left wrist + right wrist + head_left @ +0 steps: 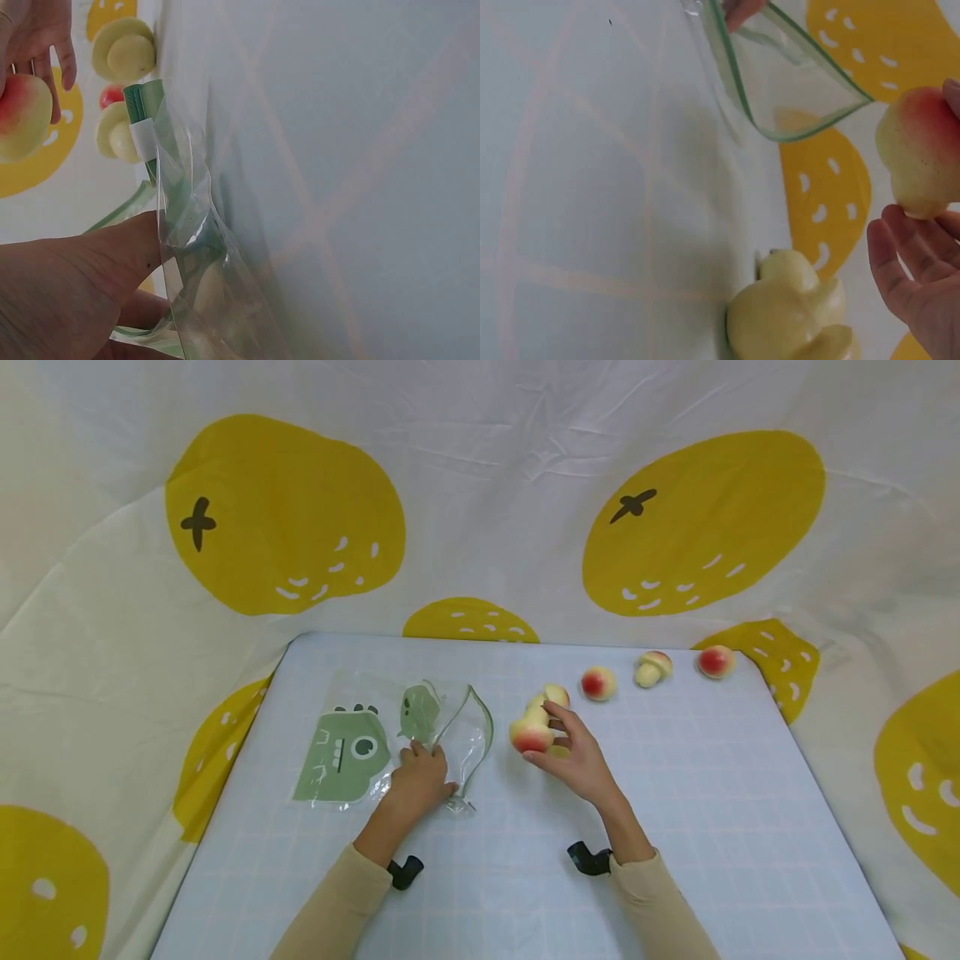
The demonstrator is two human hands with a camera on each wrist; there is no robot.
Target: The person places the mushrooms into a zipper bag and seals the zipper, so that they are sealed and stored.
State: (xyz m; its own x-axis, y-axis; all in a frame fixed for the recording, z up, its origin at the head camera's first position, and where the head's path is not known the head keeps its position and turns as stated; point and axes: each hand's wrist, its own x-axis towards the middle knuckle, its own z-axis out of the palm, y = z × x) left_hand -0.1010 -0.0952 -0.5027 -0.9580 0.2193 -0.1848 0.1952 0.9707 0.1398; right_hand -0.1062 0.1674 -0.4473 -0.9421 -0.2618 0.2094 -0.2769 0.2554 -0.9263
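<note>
The right hand (573, 762) pinched a red-and-cream toy mushroom (532, 734) just right of a clear plastic bag (348, 756) with green monster print, whose gaping mouth the left hand (420, 782) propped with spread fingers

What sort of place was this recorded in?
Probably a staged filming booth, not an everyday room: yellow-patterned fabric screens the back and sides of the pale table, and several toy-like mushrooms lie on it.
</note>
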